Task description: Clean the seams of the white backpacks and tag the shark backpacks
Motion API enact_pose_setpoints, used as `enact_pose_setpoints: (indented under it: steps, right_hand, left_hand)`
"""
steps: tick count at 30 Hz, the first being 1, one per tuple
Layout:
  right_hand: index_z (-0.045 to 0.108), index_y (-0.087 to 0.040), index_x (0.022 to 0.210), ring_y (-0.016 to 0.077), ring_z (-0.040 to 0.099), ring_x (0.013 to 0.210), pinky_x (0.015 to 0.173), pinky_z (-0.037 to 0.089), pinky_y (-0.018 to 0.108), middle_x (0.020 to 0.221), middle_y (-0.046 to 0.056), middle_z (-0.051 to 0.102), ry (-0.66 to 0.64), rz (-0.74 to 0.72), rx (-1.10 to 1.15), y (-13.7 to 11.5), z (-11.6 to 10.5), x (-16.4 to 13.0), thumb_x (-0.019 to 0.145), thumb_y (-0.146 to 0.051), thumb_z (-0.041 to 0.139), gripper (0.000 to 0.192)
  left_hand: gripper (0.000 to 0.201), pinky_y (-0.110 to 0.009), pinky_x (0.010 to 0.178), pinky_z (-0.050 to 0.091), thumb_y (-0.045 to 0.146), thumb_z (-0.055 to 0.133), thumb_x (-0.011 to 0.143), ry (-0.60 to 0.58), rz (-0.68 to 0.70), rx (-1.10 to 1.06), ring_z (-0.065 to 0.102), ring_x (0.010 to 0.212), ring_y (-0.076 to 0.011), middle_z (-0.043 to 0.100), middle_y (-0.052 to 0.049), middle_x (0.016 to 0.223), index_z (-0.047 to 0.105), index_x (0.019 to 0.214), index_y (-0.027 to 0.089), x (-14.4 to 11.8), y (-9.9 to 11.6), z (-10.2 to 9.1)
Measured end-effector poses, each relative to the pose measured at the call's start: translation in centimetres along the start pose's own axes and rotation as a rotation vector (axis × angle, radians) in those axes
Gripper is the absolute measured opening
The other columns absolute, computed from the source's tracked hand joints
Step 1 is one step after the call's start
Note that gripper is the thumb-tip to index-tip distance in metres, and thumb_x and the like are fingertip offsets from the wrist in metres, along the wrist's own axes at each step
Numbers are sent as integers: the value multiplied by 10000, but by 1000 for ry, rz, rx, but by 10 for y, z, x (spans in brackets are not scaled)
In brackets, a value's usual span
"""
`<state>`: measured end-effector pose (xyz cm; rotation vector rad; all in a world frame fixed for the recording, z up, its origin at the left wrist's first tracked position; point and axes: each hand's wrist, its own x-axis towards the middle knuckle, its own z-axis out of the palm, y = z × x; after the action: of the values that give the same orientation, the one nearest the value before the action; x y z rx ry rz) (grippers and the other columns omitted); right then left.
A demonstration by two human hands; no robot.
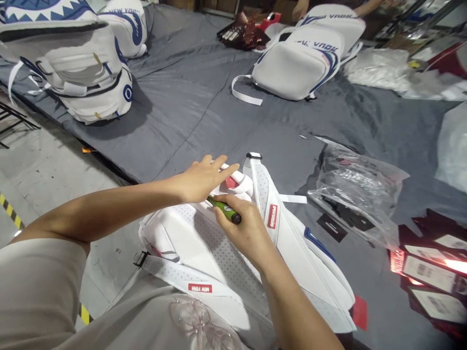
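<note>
1. Workshop w/ grey concrete floor; the wide surface covered in grey cloth [204, 112] runs across in front of you, w/ more white backpacks on it.
2. The white perforated-panel backpack w/ blue trim and red labels [204, 253] lies back-side up on your lap, its top end resting on the near edge of the surface.
3. Your left hand [204, 180] lies on the white top handle loop [239, 181], fingers spread and pressing it flat, not closed round anything.
4. Your right hand [244, 228] is clamped on the green-handled slim tool w/ black end [225, 209], tip pointing under the left hand; can't see the tip.
5. To do it well, I'd say: keep the left fingers off the tool's line, pin the loop taut, work the tip away from your palm, short strokes, don't nick the mesh.
6. Containers: crumpled clear plastic bag [359, 194] to the right on the cloth, dark flat items inside, can't tell what. Dark red cards w/ white labels [430, 272] lie loose further right, not bagged.
7. Another person's hand [299, 9] rests by a far white backpack w/ blue lettering [302, 63], well apart from you.
</note>
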<state>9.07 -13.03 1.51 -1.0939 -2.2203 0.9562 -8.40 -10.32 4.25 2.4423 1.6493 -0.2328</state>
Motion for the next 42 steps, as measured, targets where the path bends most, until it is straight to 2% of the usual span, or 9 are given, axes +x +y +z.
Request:
enact_pose_setpoints:
  steps: [8, 20, 23, 25, 28, 31, 34, 38, 42]
  right_hand:
    - [693, -208, 995, 218, 692, 834, 790, 494, 334, 921, 43, 758, 15, 6, 41, 2, 1, 0, 880, -204, 567, 171]
    - [721, -181, 997, 170, 652, 756, 754, 438, 277, 831, 35, 735, -42, 62, -19, -4, -2, 7, 846, -148, 625, 183]
    - [715, -191, 965, 112, 590, 657, 644, 417, 223, 792, -16, 706, -120, 5, 222, 0, -21, 7, 837, -142, 633, 160]
    - [694, -193, 996, 112, 598, 687, 650, 439, 222, 855, -15, 713, -67, -94, 352, 5, -46, -3, 864, -188, 618, 153]
    - [643, -222, 1082, 163, 646, 940, 810, 491, 284, 1104, 25, 706, 285, -190, 287, 35, -93, -28, 906, -213, 532, 208]
    - [622, -207, 1140, 205, 601, 1133, 947, 464, 353, 1210, 86, 659, 587, 147, -208, 95, -133, -51, 910, -86, 361, 368]
    - [642, -165, 1135, 265, 575, 1184, 954, 459, 367, 1241, 152, 627, 311, 554, -653, 163, -156, -65, 906, -97, 467, 296]
    - [672, -154, 1061, 260, 610, 1100, 902, 511, 386, 1172, 120, 651, 140, 677, -728, 225, -166, -69, 871, -229, 690, 205]
    - [636, -160, 1148, 241, 595, 1133, 956, 514, 467, 1252, 88, 613, 70, 708, -771, 245, -161, -67, 931, -338, 654, 282]
  left_hand:
    - [857, -419, 865, 497, -11, 457, 812, -15, -22, 39, 456, 1234, -338, 275, -185, 1572, 129, 1569, 225, -1, 6, -6]
    - [803, -473, 882, 527, 29, 440, 848, 24, -25, 170, 452, 1259, -402, 237, -209, 1587, 152, 1578, 198, 2, 0, 6]
    - [789, -475, 867, 536, 80, 464, 872, 0, -51, 240, 455, 1253, -419, 229, -224, 1586, 140, 1583, 189, 3, 5, -1]
    - [797, -467, 864, 539, 89, 470, 876, -10, -58, 273, 463, 1245, -414, 232, -221, 1586, 127, 1587, 196, 3, 8, -5]
    - [832, -451, 861, 543, 78, 484, 860, -9, -64, 296, 459, 1247, -405, 239, -212, 1586, 105, 1591, 195, 3, 9, -5]
    - [842, -431, 797, 558, 75, 467, 845, 23, -57, 306, 460, 1244, -400, 233, -193, 1595, 103, 1593, 207, 4, 7, 1]
    - [849, -398, 731, 558, 61, 439, 826, 48, -50, 305, 463, 1251, -398, 236, -177, 1601, 116, 1593, 229, 8, 5, 7]
    - [860, -388, 767, 552, 38, 422, 815, 31, -59, 294, 444, 1298, -394, 238, -160, 1607, 119, 1592, 245, 12, 6, 8]
    - [868, -402, 806, 550, 46, 438, 817, 6, -91, 271, 406, 1345, -390, 215, -139, 1622, 115, 1590, 273, 15, 7, 7]
